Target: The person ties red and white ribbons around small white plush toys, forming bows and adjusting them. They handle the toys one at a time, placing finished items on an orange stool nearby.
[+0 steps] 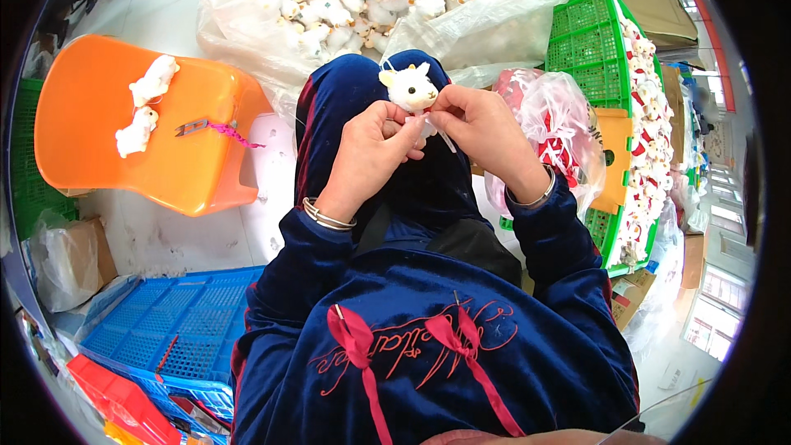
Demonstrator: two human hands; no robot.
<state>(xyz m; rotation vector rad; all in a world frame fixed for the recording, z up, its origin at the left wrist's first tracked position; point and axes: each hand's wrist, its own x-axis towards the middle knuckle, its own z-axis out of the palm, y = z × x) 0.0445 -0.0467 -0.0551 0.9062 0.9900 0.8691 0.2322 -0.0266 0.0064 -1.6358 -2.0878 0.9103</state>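
Above my lap is a small white plush toy animal (410, 89) with dark eyes and tan-orange ears. My left hand (372, 142) grips its body from the left, the thumb pressed toward the front. On the other side, my right hand (479, 128) pinches at the neck, where a bit of red shows between the fingertips. Whether that red bit is ribbon I cannot tell, as the fingers cover most of it. A white tag-like strip hangs below the right fingers, and a thin white loop rises from the toy's head.
An orange stool (82, 132) at left bears two white plush toys (155, 81) and thread snips (193, 127) with a pink cord. Ahead lies a plastic sack (235, 41) of plush toys. At right are a bag of red ribbons (560, 144) and a green crate (587, 49); blue crates (177, 313) stand lower left.
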